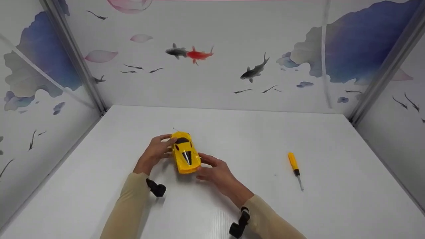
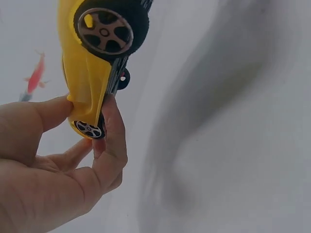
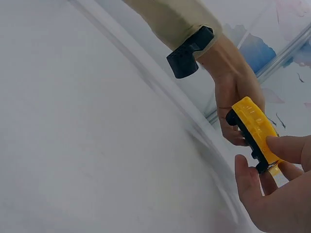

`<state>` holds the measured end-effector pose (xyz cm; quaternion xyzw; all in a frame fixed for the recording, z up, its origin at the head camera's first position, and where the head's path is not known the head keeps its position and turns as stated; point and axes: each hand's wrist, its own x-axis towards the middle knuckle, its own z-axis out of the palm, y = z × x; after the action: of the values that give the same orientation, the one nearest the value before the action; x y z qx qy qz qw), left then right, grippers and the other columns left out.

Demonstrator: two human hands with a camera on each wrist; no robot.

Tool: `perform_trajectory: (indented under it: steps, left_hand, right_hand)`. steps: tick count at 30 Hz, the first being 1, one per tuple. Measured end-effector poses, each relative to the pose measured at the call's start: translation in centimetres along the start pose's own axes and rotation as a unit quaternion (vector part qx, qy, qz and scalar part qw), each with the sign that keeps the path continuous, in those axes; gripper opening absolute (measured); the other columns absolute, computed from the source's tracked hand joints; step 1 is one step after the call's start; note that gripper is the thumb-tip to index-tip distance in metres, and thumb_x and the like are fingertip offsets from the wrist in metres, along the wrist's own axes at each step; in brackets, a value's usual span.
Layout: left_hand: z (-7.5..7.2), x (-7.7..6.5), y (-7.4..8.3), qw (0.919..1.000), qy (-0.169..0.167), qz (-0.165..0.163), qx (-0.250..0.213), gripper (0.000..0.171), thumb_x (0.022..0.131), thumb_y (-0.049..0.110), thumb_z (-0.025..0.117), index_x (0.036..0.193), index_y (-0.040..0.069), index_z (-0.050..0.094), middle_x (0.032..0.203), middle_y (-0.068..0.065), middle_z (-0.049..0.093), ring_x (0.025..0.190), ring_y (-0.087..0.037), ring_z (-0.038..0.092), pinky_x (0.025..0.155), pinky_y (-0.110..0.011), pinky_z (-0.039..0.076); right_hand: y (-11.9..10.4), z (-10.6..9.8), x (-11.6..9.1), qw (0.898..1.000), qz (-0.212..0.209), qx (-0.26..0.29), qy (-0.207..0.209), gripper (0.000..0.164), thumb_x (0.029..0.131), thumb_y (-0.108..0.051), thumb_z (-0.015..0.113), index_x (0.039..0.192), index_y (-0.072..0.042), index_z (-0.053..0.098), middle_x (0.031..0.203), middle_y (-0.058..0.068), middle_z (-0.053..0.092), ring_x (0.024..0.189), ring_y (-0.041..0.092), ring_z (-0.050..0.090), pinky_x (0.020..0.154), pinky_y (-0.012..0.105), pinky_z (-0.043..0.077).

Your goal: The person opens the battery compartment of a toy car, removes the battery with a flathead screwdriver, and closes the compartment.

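A yellow toy car (image 1: 181,164) with dark windows is held up over the white table, its roof turned toward the head camera. My left hand (image 1: 154,153) grips its far end; in the left wrist view the thumb presses the yellow body while fingers curl under the dark underside by a wheel (image 2: 88,129). At the near end, my right hand (image 1: 217,174) pinches the car, the thumb on its body and fingers beneath, as the right wrist view shows. A thin antenna (image 1: 176,129) sticks out past the far end.
To the right, a screwdriver (image 1: 292,161) with a yellow handle lies on the white table (image 1: 245,139), tip toward the near side. Painted walls (image 1: 219,26) with fish and petals enclose the table at the back and both sides. Dark wrist cameras (image 1: 157,188) sit on both sleeves.
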<state>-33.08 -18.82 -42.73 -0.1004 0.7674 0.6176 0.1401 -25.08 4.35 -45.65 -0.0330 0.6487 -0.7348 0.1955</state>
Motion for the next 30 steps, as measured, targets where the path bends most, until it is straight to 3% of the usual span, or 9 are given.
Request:
perform_trajectory:
  steps: [6,11,16,21,26,30]
  left_hand:
    - [0.7,-0.9,-0.3,0.9982,-0.005,-0.010,-0.059,0.071,0.102,0.031,0.058,0.158,0.003,0.026,0.154,-0.020,0.044,0.137,-0.034,0.051,0.107,-0.039,0.051]
    - [1.8,-1.7,-0.1,0.9931,-0.003,-0.005,-0.117,0.071,0.100,0.029,0.061,0.157,0.003,0.028,0.154,-0.019,0.044,0.138,-0.034,0.051,0.106,-0.040,0.052]
    - [3.3,-2.7,0.2,0.9871,0.016,0.011,-0.159,0.073,0.100,0.028,0.061,0.158,0.004,0.023,0.151,-0.020,0.045,0.135,-0.035,0.054,0.103,-0.040,0.054]
    - [4.9,-3.2,0.4,0.9815,0.043,0.019,-0.185,0.073,0.099,0.026,0.063,0.156,0.003,0.023,0.148,-0.020,0.047,0.130,-0.034,0.057,0.099,-0.039,0.055]
    - [7.0,-3.8,0.9,0.9774,0.056,0.032,-0.201,0.072,0.099,0.024,0.063,0.155,0.003,0.023,0.144,-0.021,0.048,0.127,-0.033,0.059,0.096,-0.039,0.057]
    - [8.2,-4.6,1.6,0.9737,0.048,0.047,-0.218,0.073,0.097,0.021,0.065,0.154,0.004,0.022,0.143,-0.021,0.047,0.126,-0.034,0.059,0.094,-0.040,0.058]
  right_hand:
    - [0.2,-1.5,-0.9,0.999,-0.020,0.037,0.006,0.054,0.095,-0.009,0.066,0.146,-0.007,0.050,0.150,0.016,0.048,0.114,0.020,0.066,0.099,0.033,0.056]
    - [-0.1,-2.5,-1.5,0.997,-0.013,0.064,0.034,0.051,0.096,-0.009,0.065,0.145,-0.004,0.050,0.147,0.017,0.051,0.115,0.021,0.066,0.099,0.032,0.056]
    - [-0.6,-3.1,-2.2,0.991,0.014,0.112,0.072,0.047,0.100,-0.013,0.059,0.145,-0.004,0.049,0.142,0.018,0.055,0.110,0.019,0.068,0.096,0.027,0.056]
    - [-1.0,-3.6,-3.1,0.985,0.028,0.150,0.084,0.050,0.103,-0.023,0.056,0.149,-0.007,0.043,0.142,0.017,0.056,0.112,0.020,0.069,0.094,0.028,0.057]
    - [-1.6,-4.7,-3.7,0.986,0.016,0.136,0.099,0.055,0.103,-0.028,0.057,0.152,-0.011,0.039,0.142,0.018,0.054,0.111,0.022,0.069,0.092,0.030,0.059]
    - [-2.6,-5.8,-3.8,0.987,0.013,0.098,0.126,0.054,0.102,-0.024,0.058,0.152,-0.014,0.041,0.141,0.016,0.053,0.110,0.022,0.069,0.090,0.030,0.059]
